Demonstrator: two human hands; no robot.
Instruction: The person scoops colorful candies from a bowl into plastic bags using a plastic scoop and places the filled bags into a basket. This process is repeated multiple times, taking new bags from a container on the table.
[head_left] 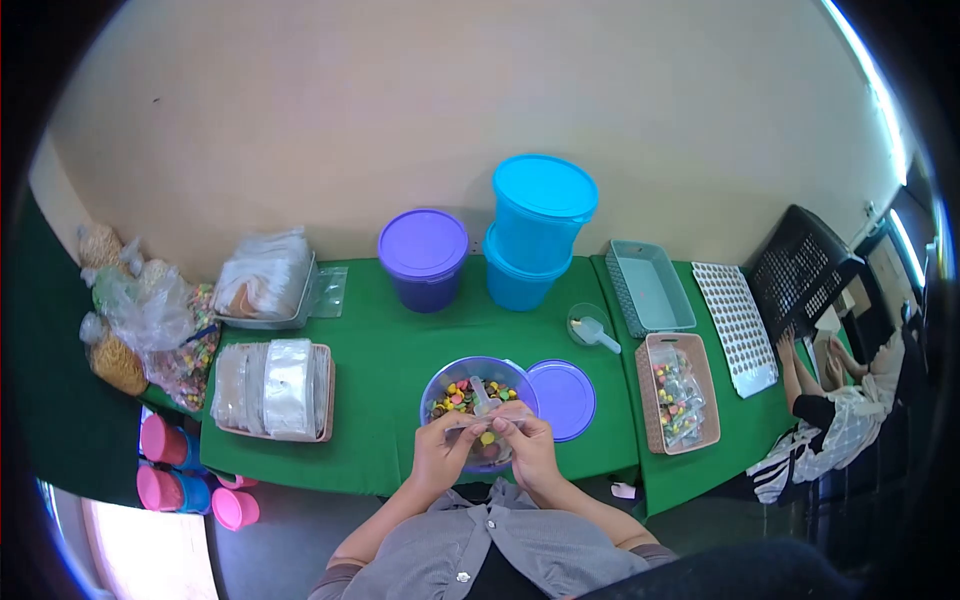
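My left hand (440,452) and my right hand (532,452) meet over a purple tub (430,385), fingers closed in a pinch. Between them they grip the top edge of a small clear plastic bag (488,452), with a few coloured candies showing through below the fingers. The tub holds many round candies (455,395) in red, yellow, green and brown. A clear scoop (484,394) lies among them, its handle pointing toward the far side. To the right of the tub, the purple lid (562,400) rests flat on the green cloth.
Baskets of empty bags (290,390) stand left. Right are a basket of filled packets (680,400), a grey-green basket (650,290) and a sticker sheet (735,325). A bowl with a scoop (592,330) sits nearer. Lidded tubs (425,260) line the wall; another person (840,410) works far right.
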